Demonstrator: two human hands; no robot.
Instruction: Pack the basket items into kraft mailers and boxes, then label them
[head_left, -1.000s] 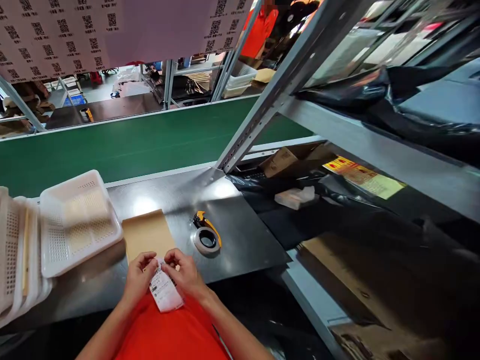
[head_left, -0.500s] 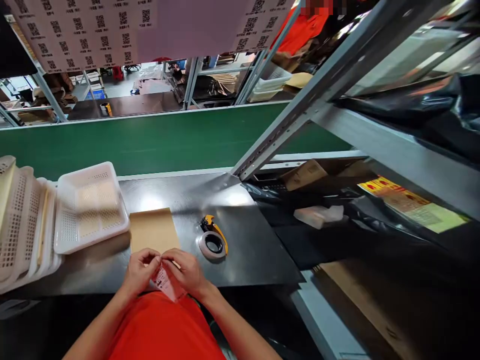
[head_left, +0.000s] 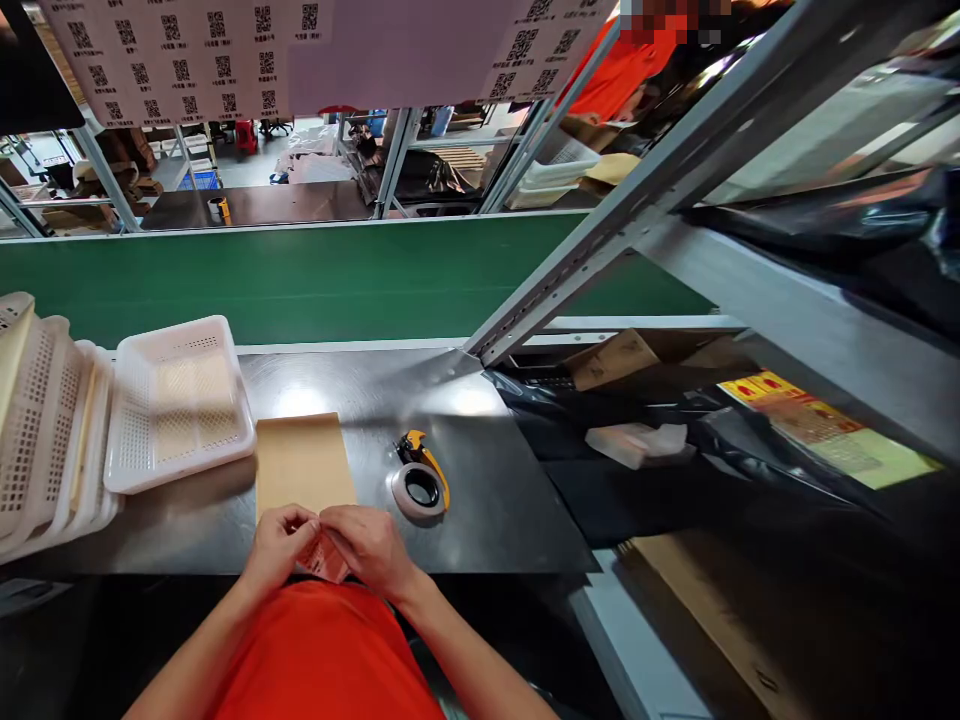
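Close to my body, my left hand (head_left: 282,548) and my right hand (head_left: 371,548) pinch the upper edge of a small printed label sheet (head_left: 324,558), thin and whitish, tinted red by the shirt behind it. Their fingertips nearly meet at its top, and my fingers cover part of it. Just beyond them a flat brown cardboard piece (head_left: 304,460) lies on the metal table (head_left: 495,480). Right of the cardboard, a tape dispenser (head_left: 421,478) with a yellow handle and a roll of tape rests on its side.
A white plastic basket (head_left: 184,400) stands at the left beside several stacked baskets (head_left: 45,440). A green conveyor belt (head_left: 300,285) runs behind the table. A slanted metal post (head_left: 570,265) rises at the right, near black bags and cardboard boxes. A sheet of QR codes (head_left: 360,55) hangs above.
The label sheet has tilted and less of its printed face shows. My hands stay together, slightly lower in view. The camera has shifted a little.
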